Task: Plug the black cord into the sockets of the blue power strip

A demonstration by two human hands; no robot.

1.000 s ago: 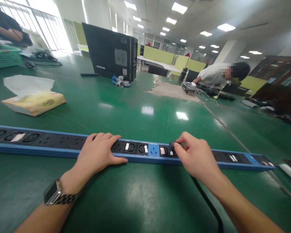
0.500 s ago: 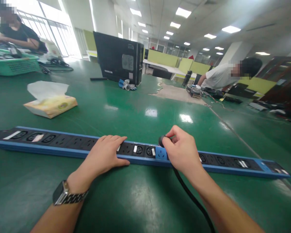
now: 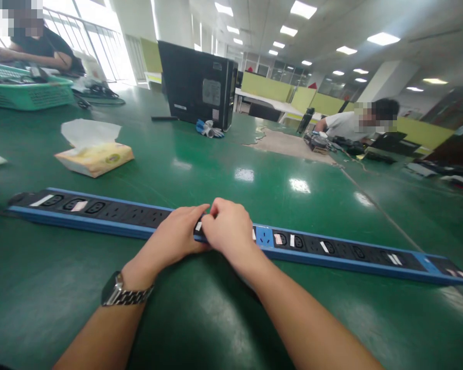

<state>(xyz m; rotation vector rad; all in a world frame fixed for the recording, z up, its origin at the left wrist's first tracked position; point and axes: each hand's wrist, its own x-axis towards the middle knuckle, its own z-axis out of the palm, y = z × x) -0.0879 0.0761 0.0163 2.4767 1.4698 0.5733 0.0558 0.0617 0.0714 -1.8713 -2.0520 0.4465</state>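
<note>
A long blue and black power strip lies across the green table, with rows of sockets and several white label stickers. My left hand, a watch on its wrist, grips the strip near its middle, thumb along the near side and fingers over the far edge. Close against it, my right hand is curled over the sockets with its fingers pinched. The black plug it held a moment earlier is hidden behind the fingers, and its cord is hidden too. A blue socket shows just right of this hand.
A tissue pack lies beyond the strip at left. Farther back stand a black computer tower, gloves and a green basket. One person is at far left, another at far right beside electronic parts.
My right hand has moved left along the strip, from beside the blue socket to next to my left hand. The plug and cord have gone out of sight. The view has shifted slightly.
</note>
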